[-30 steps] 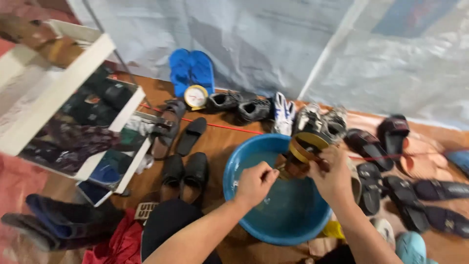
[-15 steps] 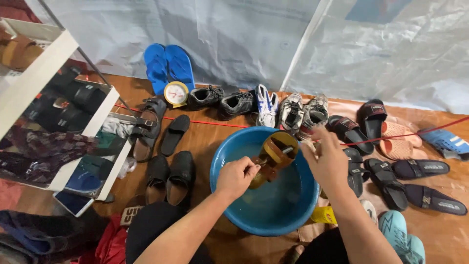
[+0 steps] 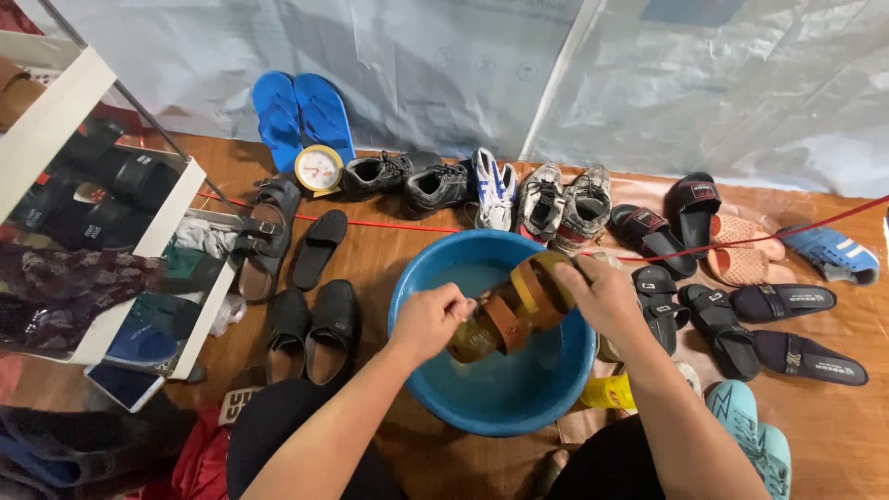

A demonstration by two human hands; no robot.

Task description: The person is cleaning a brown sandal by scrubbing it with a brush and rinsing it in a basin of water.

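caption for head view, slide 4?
Both hands, left hand and right hand, hold a brown strappy sandal over a blue basin.

Both hands, left hand and right hand, grip a brown strapped sandal over the blue basin (shoes lie all around).

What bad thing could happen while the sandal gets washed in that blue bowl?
The brown strappy sandal is held over the blue basin by the left hand and right hand. Water might splash onto the black shoes close beside it. A wet sandal could also slip and drop in.
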